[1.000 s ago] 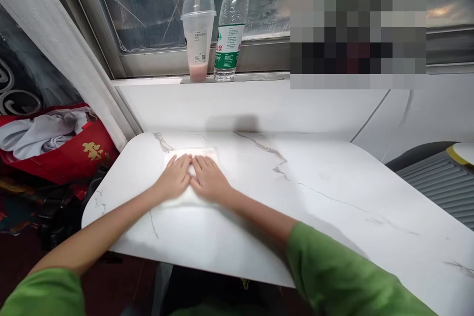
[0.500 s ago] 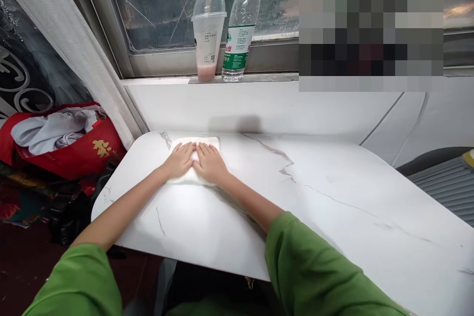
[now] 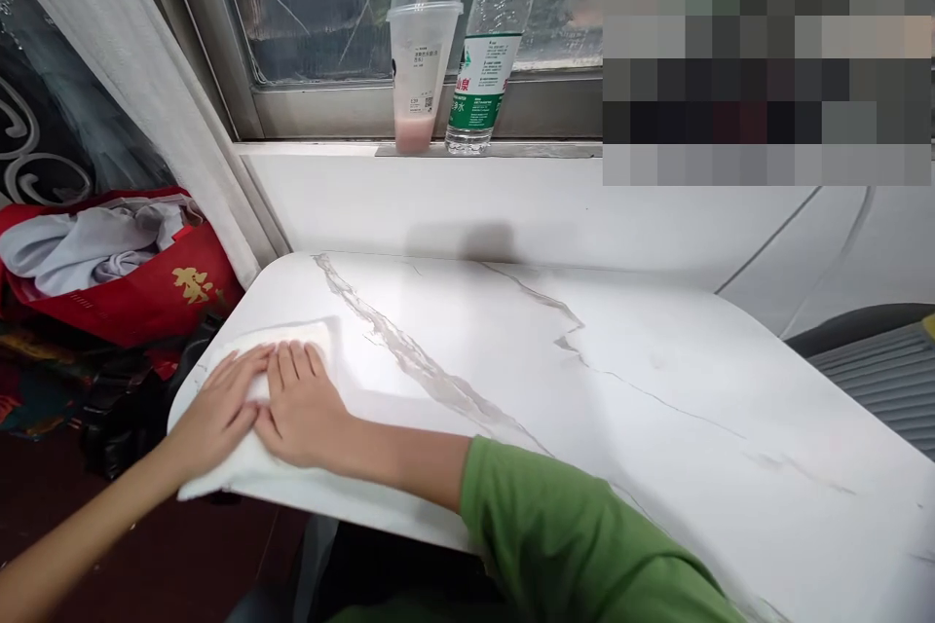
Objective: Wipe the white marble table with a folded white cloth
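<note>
A white cloth [image 3: 314,339] lies flat on the left end of the white marble-patterned table [image 3: 657,380], reaching the table's front left edge. My left hand [image 3: 219,409] rests on the cloth, palm down, with its fingers stretched out. Beside it my right hand [image 3: 303,404] also presses flat on the cloth, fingers extended. The two hands touch or nearly touch at the fingertips and thumbs.
On the window sill stand a plastic cup [image 3: 422,58] with a straw and a clear bottle [image 3: 486,68] with a green label. A red bag [image 3: 138,292] with pale fabric sits left of the table. A grey ribbed object [image 3: 883,370] is at the right.
Both hands and the cloth have moved left and toward me, from near the table's back edge to its front left part. The view has shifted slightly.
</note>
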The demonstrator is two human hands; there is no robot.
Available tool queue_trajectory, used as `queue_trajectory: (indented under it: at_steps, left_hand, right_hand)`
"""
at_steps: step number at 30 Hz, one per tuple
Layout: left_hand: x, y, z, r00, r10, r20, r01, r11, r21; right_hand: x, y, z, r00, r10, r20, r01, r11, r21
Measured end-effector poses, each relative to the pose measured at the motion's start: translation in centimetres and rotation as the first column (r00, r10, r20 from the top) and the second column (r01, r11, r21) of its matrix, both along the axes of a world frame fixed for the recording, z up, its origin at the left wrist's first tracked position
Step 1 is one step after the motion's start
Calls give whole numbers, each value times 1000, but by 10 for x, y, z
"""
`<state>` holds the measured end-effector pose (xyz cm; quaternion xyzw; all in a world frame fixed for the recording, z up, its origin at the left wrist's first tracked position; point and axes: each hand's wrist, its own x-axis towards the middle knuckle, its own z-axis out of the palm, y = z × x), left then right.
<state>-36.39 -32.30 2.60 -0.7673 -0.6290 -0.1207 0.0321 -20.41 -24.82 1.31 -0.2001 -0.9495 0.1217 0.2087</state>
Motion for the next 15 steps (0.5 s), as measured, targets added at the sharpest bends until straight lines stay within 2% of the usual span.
queue_trajectory:
  at_steps: [3, 6, 11, 13, 15]
  left_hand:
    - [-24, 38, 5, 999, 11, 33, -10, 1000, -28]
    - [-30, 93, 10, 999, 32, 38, -31, 999, -37]
    - [-12, 189, 13, 997, 71, 12, -71, 997, -34]
    - [-2, 214, 13, 998, 62, 8, -62, 997, -35]
    - [5, 227, 13, 999, 46, 1, -46, 998, -39]
  right_hand:
    - [-32, 32, -4, 998, -53, -21, 53, 999, 2]
    - [-48, 81, -7, 989, -143, -29, 144, 989, 38]
    - [-38, 170, -5, 974, -224, 30, 220, 969, 114]
    - [-28, 192, -4, 969, -247, 26, 242, 962, 123]
    - [-20, 203, -4, 965, -260, 33, 254, 959, 124]
